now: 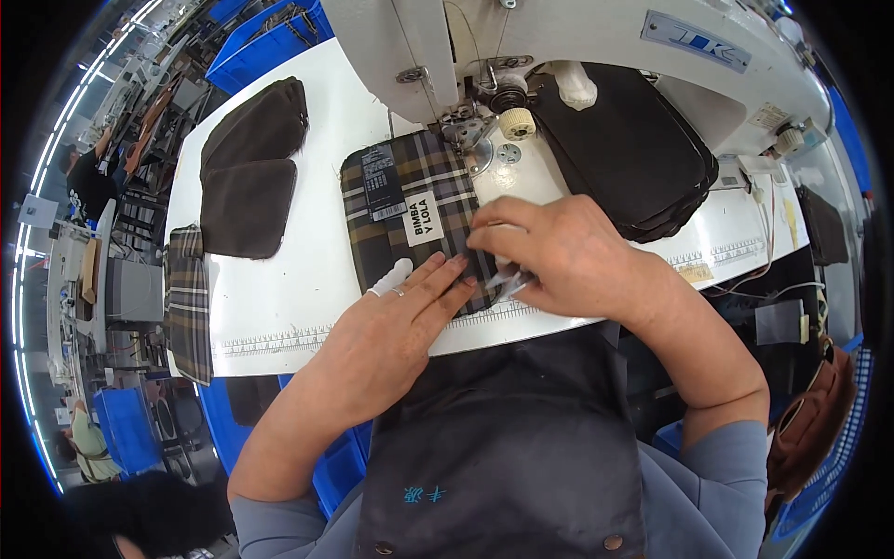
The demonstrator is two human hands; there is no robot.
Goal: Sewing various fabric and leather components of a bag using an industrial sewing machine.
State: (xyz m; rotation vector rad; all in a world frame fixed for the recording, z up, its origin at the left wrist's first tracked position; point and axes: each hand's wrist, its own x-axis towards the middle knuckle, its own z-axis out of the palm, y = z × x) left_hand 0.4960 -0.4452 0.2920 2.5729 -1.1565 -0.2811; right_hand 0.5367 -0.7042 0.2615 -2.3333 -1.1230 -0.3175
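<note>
A plaid fabric piece (442, 163) in black, brown and white lies under the sewing machine's presser foot (480, 154). On it sit a white label (421, 220) and a dark printed label (380, 179). My left hand (391, 321) rests on the fabric's near edge, its fingers stretched flat; a white cover is on one finger. My right hand (577, 252) is closed at the fabric's near right corner. A small, pale, shiny thing (507, 279) sticks out below its fingers, too blurred and covered to name.
The sewing machine (396, 56) stands over the white table (307, 279). Dark fabric pieces (250, 207) and a folded plaid piece (186, 307) lie left. A dark fabric stack (624, 149) lies right, under the machine arm. Blue bins (270, 42) stand behind; people work at far left.
</note>
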